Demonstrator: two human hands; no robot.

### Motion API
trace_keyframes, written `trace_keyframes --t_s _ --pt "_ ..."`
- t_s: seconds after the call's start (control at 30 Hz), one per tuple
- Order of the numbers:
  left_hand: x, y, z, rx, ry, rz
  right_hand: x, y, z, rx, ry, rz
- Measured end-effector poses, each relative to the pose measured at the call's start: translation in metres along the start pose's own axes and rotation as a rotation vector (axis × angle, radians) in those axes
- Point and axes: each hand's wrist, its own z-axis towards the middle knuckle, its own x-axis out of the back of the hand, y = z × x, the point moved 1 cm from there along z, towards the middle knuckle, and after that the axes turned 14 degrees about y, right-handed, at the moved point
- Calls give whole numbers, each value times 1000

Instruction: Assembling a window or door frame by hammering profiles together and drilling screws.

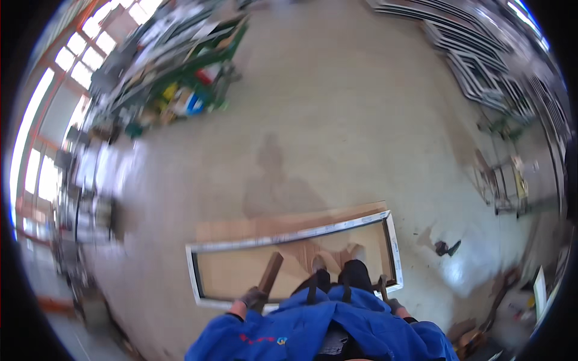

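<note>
My left hand, in a dark glove, is closed around the lower end of a brown wooden block, which slants up and away to the right. Beside my right hip, my gloved right hand is closed on what looks like a hammer, seen small and partly hidden by my blue jacket. At my feet lies a long rectangular window frame, white outside with dark inner edges. Under it is a sheet of cardboard. My feet stand on the cardboard inside the frame; the jacket hides part of its near side.
A dark hand tool, perhaps a drill, lies on the floor right of the frame. A small trolley stands farther right. Stacked frames fill the far right. A green rack with mixed goods stands far left, near windows.
</note>
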Motion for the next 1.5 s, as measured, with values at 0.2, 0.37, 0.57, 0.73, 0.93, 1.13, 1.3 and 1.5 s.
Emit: trace_keyframes --t_s 0.2,0.37,0.57,0.73,0.93,1.13,1.3,1.5 --pt "-20 -53 -74 472 96 -348 75 -11 73 -526 162 608" --pt "-127 -111 -145 596 284 -751 177 -89 97 -401 -56 414" --pt "-217 -111 -220 814 254 -939 210 -147 155 -405 -123 199" --pt "-257 -123 -240 944 229 -1068 214 -238 188 -285 -127 -101" --pt "-231 -185 -210 977 405 -1430 175 -392 207 -153 -150 -176" --pt "-81 -280 -149 697 540 -1768 105 -596 197 22 -179 -217" --pt "87 -323 -89 404 462 -2033 37 -785 157 352 -280 -249" --pt "225 -326 6 75 261 -2359 -101 -952 157 760 -488 -149"
